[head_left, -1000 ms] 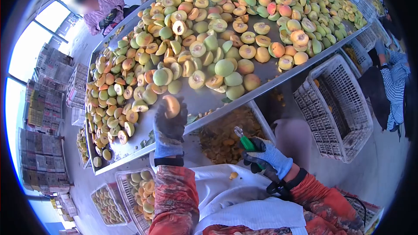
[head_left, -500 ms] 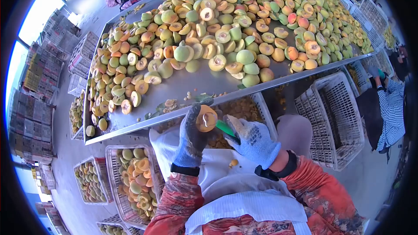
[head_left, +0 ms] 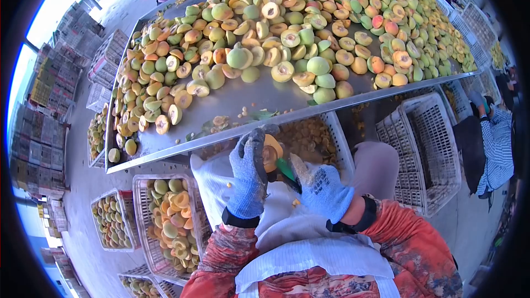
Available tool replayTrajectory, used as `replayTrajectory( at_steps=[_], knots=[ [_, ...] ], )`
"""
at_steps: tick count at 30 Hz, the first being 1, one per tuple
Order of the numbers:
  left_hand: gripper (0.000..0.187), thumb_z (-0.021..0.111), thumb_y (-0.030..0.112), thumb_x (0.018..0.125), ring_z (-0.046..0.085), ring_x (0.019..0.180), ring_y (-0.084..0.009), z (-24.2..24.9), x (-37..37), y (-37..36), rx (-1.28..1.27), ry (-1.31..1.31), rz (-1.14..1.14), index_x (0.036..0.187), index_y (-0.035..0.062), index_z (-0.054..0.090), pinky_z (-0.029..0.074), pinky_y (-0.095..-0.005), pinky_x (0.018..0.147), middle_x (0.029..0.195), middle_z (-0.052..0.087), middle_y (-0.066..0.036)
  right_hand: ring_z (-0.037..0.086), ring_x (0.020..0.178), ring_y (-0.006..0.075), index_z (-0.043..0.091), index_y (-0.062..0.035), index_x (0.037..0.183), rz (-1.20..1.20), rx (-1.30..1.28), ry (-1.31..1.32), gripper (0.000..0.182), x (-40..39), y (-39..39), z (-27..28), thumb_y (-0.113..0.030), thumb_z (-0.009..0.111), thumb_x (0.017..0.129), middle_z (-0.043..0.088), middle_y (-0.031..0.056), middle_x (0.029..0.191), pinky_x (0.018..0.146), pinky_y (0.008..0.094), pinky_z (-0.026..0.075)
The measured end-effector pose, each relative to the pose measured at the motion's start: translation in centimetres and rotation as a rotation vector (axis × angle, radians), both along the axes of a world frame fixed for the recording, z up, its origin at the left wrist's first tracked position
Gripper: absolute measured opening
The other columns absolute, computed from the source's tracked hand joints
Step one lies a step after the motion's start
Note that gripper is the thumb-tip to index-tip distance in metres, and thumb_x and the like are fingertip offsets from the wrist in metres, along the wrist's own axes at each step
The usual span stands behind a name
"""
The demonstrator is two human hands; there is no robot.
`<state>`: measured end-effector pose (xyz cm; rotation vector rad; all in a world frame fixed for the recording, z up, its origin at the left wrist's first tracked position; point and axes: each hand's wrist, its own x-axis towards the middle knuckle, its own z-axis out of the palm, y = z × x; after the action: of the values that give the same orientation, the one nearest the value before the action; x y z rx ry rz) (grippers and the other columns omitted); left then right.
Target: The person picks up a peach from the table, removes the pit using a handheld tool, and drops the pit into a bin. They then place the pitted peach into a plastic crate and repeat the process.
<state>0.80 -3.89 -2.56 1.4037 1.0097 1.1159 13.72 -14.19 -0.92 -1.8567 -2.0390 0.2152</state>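
Observation:
My left hand (head_left: 249, 175), in a stained blue knit glove, has its fingers wrapped round a peach half (head_left: 271, 153). The orange cut face is turned toward my right hand. My right hand (head_left: 326, 189), gloved in the same blue, grips a green-handled pitting tool (head_left: 286, 170). The tool's tip is at the lower edge of the peach half; its working end is hidden there. Both hands are above my white apron (head_left: 281, 221), just in front of the metal table's near edge.
Halved peaches (head_left: 317, 66) are heaped across the metal table (head_left: 243, 99). Below its edge stands a crate of scraps (head_left: 312, 140). Crates of peach halves (head_left: 174, 226) stand at left, white crates (head_left: 425, 149) at right. Other people (head_left: 497, 143) sit at right and behind the table.
The peach half has turned partly on its side and moved slightly right. The tool tip and right hand have shifted a little lower. Small bits now show on the apron.

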Motion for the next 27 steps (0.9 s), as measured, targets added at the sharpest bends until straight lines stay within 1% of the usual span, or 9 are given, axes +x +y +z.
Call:
replayTrajectory(
  at_steps=[2,8,11,18,21,23,24,26,27],
  knots=[
    [0.031,0.052,0.027,0.088,0.061,0.060,-0.0135,0.9,0.3,-0.4,-0.129,-0.069,-0.020,0.104,0.0010,0.058,0.046,-0.0225,0.042,0.083,0.062,-0.007,0.060,0.061,0.0286,0.045,0.0000,0.121,-0.038,-0.142,0.283,0.056,-0.6,-0.2,1.0,-0.025,0.065,0.075,0.058,0.0156,0.079,0.055,0.0375,0.047],
    [0.031,0.050,0.028,0.089,0.061,0.060,-0.0131,3.4,0.3,-0.1,-0.398,-0.017,-0.190,0.103,0.0013,0.058,0.044,-0.0224,0.038,0.080,0.061,-0.007,0.061,0.065,0.0290,0.047,-0.0009,0.119,0.077,0.065,0.069,0.054,3.3,0.4,0.2,-0.024,0.067,0.074,0.059,0.0143,0.083,0.057,0.0376,0.048],
    [0.035,0.046,0.030,0.091,0.061,0.065,-0.0138,1.9,0.1,0.6,0.232,0.343,-0.199,0.106,0.0002,0.057,0.047,-0.0224,0.044,0.084,0.061,-0.009,0.061,0.065,0.0288,0.047,-0.0009,0.119,0.044,0.127,0.100,0.053,3.0,0.7,1.1,-0.023,0.066,0.074,0.059,0.0141,0.082,0.057,0.0378,0.048],
    [0.033,0.047,0.027,0.091,0.062,0.069,-0.0150,1.2,0.9,-0.4,-0.154,-0.075,-0.064,0.109,-0.0002,0.056,0.048,-0.0228,0.046,0.086,0.061,-0.010,0.061,0.066,0.0305,0.046,-0.0008,0.118,0.015,-0.038,0.091,0.052,2.5,0.2,0.9,-0.025,0.065,0.075,0.060,0.0145,0.080,0.054,0.0377,0.047],
    [0.031,0.051,0.025,0.090,0.062,0.068,-0.0163,-0.2,0.5,-0.4,0.412,0.260,-0.037,0.108,0.0005,0.056,0.048,-0.0231,0.044,0.084,0.061,-0.009,0.061,0.063,0.0316,0.046,-0.0009,0.116,0.058,-0.059,0.229,0.051,2.1,-0.7,0.6,-0.026,0.065,0.076,0.061,0.0151,0.078,0.051,0.0389,0.046],
    [0.032,0.054,0.024,0.088,0.062,0.073,-0.0159,2.7,1.0,-1.5,-0.344,-0.030,-0.072,0.109,0.0007,0.057,0.047,-0.0227,0.043,0.081,0.060,-0.007,0.061,0.061,0.0327,0.046,-0.0011,0.115,0.060,-0.049,0.233,0.050,2.2,-1.0,0.3,-0.027,0.065,0.076,0.061,0.0161,0.077,0.050,0.0394,0.046],
    [0.032,0.054,0.024,0.088,0.062,0.073,-0.0159,3.3,1.2,-1.8,-0.349,-0.028,-0.076,0.109,0.0007,0.057,0.047,-0.0227,0.043,0.081,0.060,-0.007,0.060,0.060,0.0338,0.047,-0.0012,0.114,0.063,-0.034,0.238,0.049,2.2,-1.1,0.1,-0.028,0.065,0.077,0.061,0.0171,0.076,0.049,0.0398,0.046],
    [0.024,0.051,0.012,0.089,0.057,0.090,-0.0157,4.1,1.8,-2.1,-0.447,-0.047,-0.039,0.103,-0.0046,0.061,0.044,-0.0273,0.082,0.097,0.064,-0.010,0.060,0.060,0.0351,0.047,-0.0007,0.112,0.055,-0.095,0.283,0.048,2.3,-1.1,-0.1,-0.029,0.065,0.077,0.060,0.0184,0.075,0.050,0.0399,0.046],
    [0.024,0.051,0.012,0.089,0.057,0.090,-0.0157,4.1,1.8,-2.1,-0.449,-0.044,-0.045,0.103,-0.0046,0.061,0.044,-0.0273,0.082,0.097,0.064,-0.010,0.059,0.061,0.0364,0.047,-0.0001,0.110,0.051,-0.152,0.327,0.048,2.3,-1.1,-0.1,-0.029,0.065,0.077,0.060,0.0197,0.074,0.051,0.0400,0.046]
  ],
)
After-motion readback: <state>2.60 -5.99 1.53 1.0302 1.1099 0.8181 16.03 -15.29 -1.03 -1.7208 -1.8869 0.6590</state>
